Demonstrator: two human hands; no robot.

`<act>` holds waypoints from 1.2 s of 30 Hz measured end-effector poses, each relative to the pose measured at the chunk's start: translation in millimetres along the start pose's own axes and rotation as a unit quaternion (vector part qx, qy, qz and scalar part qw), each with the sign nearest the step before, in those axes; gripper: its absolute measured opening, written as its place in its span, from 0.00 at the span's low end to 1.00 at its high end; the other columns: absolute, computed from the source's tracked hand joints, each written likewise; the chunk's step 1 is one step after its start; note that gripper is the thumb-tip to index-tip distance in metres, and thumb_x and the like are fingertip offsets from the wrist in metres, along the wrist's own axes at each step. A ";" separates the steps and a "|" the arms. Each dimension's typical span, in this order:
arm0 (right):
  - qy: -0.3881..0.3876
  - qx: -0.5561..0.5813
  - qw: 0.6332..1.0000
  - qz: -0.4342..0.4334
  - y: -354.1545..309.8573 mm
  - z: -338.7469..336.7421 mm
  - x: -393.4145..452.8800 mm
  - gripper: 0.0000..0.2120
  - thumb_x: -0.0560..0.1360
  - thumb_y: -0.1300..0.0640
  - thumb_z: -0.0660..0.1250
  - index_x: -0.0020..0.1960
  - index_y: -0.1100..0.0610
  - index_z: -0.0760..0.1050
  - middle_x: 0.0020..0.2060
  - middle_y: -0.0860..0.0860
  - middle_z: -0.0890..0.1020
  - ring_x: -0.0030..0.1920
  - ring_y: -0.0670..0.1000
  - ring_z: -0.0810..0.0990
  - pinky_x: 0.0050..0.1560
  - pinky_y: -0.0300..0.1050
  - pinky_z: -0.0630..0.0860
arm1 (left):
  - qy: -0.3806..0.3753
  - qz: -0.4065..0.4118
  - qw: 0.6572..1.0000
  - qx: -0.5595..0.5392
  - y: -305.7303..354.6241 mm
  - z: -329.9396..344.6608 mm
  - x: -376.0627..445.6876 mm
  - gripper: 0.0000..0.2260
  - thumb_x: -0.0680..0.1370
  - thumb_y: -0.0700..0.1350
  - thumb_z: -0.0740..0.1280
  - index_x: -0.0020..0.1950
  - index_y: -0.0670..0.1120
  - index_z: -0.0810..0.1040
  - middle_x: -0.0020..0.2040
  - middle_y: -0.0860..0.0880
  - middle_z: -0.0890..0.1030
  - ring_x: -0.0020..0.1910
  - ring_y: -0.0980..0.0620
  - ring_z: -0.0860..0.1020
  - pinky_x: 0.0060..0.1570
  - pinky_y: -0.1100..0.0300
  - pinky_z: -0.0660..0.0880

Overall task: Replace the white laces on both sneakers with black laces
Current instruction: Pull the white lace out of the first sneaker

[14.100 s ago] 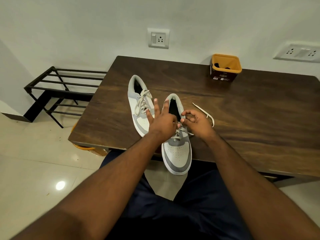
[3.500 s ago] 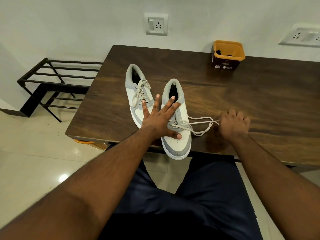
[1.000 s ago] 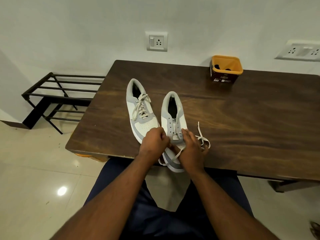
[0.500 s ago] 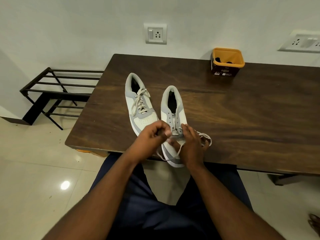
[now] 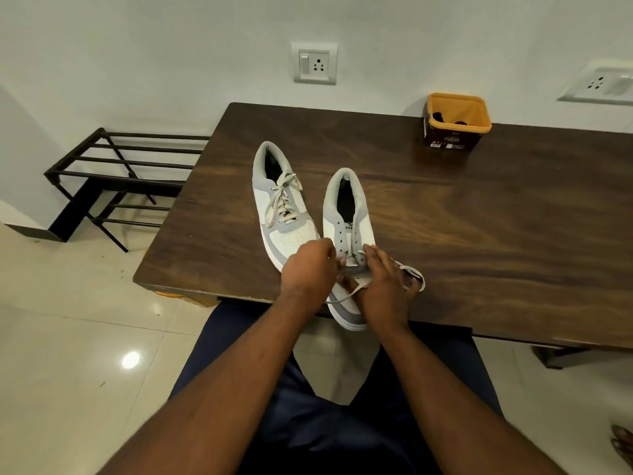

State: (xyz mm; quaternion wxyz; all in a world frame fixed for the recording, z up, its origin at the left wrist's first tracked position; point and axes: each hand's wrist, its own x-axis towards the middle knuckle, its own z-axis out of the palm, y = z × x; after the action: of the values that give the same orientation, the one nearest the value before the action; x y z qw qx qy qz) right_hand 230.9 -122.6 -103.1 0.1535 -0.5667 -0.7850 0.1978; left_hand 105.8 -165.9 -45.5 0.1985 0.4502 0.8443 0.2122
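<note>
Two white-and-grey sneakers lie toe-toward-me on the dark wooden table (image 5: 496, 234). The left sneaker (image 5: 279, 204) is laced in white. The right sneaker (image 5: 347, 214) has bare upper eyelets; its white lace (image 5: 412, 274) stays only in the lowest holes and trails loose to the right and under my hands. My left hand (image 5: 308, 269) pinches the lace at the lowest eyelets, fingers curled. My right hand (image 5: 385, 282) rests on the toe part with fingers reaching to the same eyelets and the lace running beneath it. Whether it grips the lace is hidden.
An orange-rimmed tub (image 5: 457, 121) with dark things inside stands at the table's back right. A black metal shoe rack (image 5: 113, 180) stands on the tiled floor to the left. The right sneaker's toe overhangs the table's front edge above my lap.
Over the last seconds the lace came out of the right sneaker's upper eyelets. Both hands moved down to the lowest eyelets, and the left hand closed on the lace.
</note>
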 end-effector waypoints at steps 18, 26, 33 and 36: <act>-0.030 0.012 0.999 0.005 -2.3 -3.4 2.0 0.37 0.70 0.31 0.65 0.74 0.43 0.62 0.74 0.41 0.63 0.73 0.46 0.63 0.71 0.60 0.55 | 0.064 -0.088 0.851 -0.514 15.6 -11.5 -20.8 0.12 0.79 0.46 0.67 0.38 0.42 0.72 0.32 0.48 0.75 0.31 0.54 0.73 0.35 0.58 0.73; -0.108 0.242 0.964 -0.015 15.7 -30.3 24.9 0.22 0.71 0.64 0.73 0.64 0.57 0.77 0.62 0.51 0.79 0.62 0.51 0.77 0.66 0.51 0.73 | -0.019 -0.038 0.995 -0.087 -14.8 3.1 -13.3 0.09 0.79 0.52 0.67 0.49 0.47 0.81 0.45 0.49 0.83 0.44 0.49 0.80 0.45 0.53 0.78; -0.085 0.183 0.979 -0.022 7.2 -37.4 25.4 0.17 0.72 0.55 0.73 0.61 0.55 0.80 0.57 0.50 0.82 0.57 0.50 0.80 0.58 0.45 0.74 | 0.086 0.174 0.948 -0.252 -14.8 7.4 -34.0 0.03 0.75 0.40 0.73 0.43 0.40 0.82 0.45 0.48 0.75 0.46 0.58 0.75 0.45 0.70 0.70; -0.097 0.110 0.989 -0.025 -0.8 -47.0 30.1 0.09 0.72 0.55 0.71 0.52 0.52 0.84 0.47 0.50 0.85 0.48 0.52 0.82 0.49 0.48 0.78 | 0.095 0.059 0.934 -0.340 -19.7 -0.4 -31.5 0.06 0.78 0.41 0.70 0.42 0.43 0.78 0.43 0.51 0.78 0.41 0.61 0.75 0.44 0.68 0.72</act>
State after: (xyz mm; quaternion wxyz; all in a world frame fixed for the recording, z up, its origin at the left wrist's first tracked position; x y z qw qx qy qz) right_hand 242.8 -87.8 -61.1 0.1426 -0.5049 -0.7836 0.3328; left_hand 108.5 -202.6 -51.2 0.2457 0.3824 0.7089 0.5393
